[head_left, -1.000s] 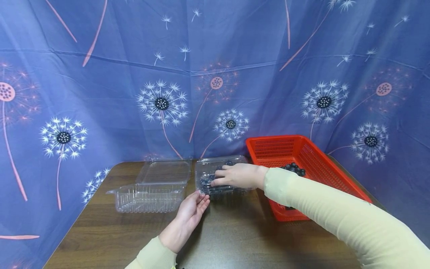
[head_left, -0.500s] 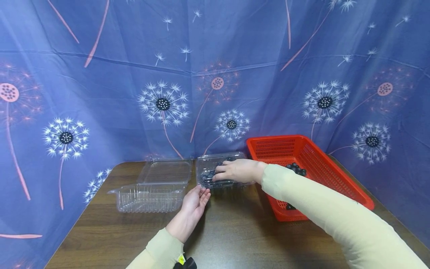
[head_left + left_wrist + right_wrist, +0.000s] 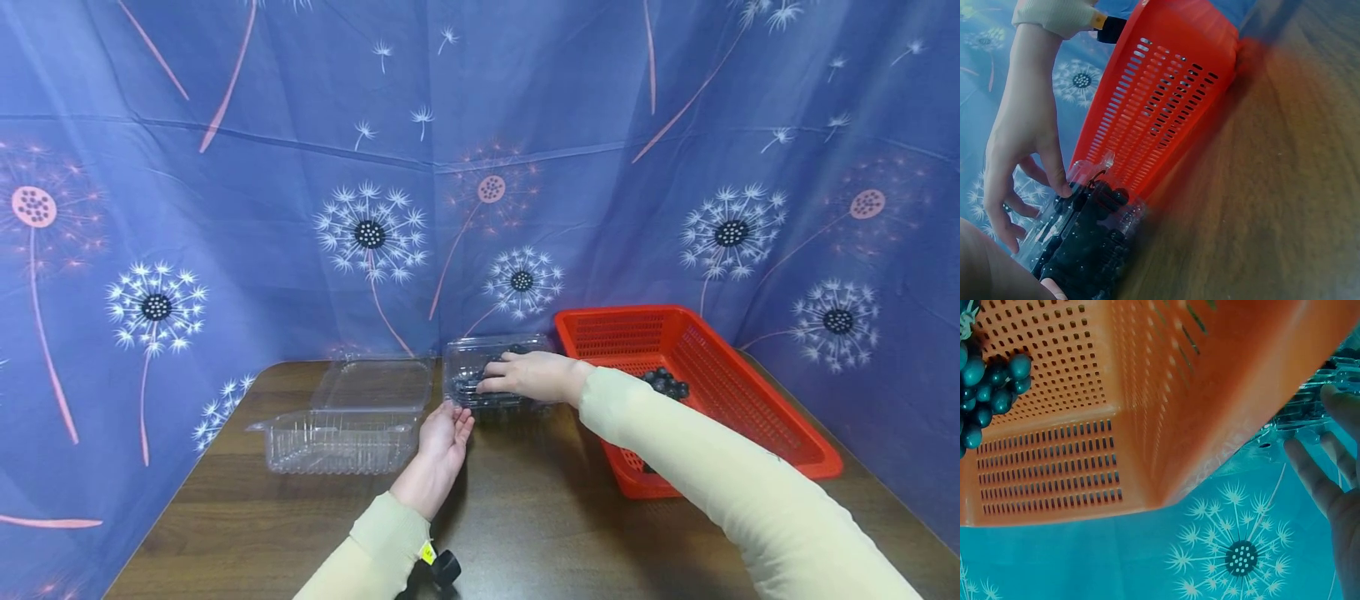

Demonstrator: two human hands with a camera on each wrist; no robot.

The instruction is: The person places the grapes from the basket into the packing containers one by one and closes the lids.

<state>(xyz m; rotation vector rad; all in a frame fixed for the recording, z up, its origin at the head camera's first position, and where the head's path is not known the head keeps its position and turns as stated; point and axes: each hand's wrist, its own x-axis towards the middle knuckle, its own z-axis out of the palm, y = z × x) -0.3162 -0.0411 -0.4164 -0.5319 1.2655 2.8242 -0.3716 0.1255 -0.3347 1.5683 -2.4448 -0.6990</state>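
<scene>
A clear plastic clamshell box with dark grapes in it lies near the back of the table. My left hand holds its near left corner, thumb at the rim and fingers low against the side. My right hand reaches over the box from the right. Its fingers are lightly bent and spread, and the fingertips rest on the grapes or the rim; which, I cannot tell. In the left wrist view the right thumb and fingers touch the box. The right hand covers much of the contents.
To the right stands a red perforated basket with more dark grapes inside. A second clear clamshell box lies at the left with its lid laid back. A dandelion-print curtain hangs behind the brown wooden table.
The box with the grapes has slid back towards the curtain. My left hand has moved forward with it, and the right hand has stayed over it. The view has shifted slightly.
</scene>
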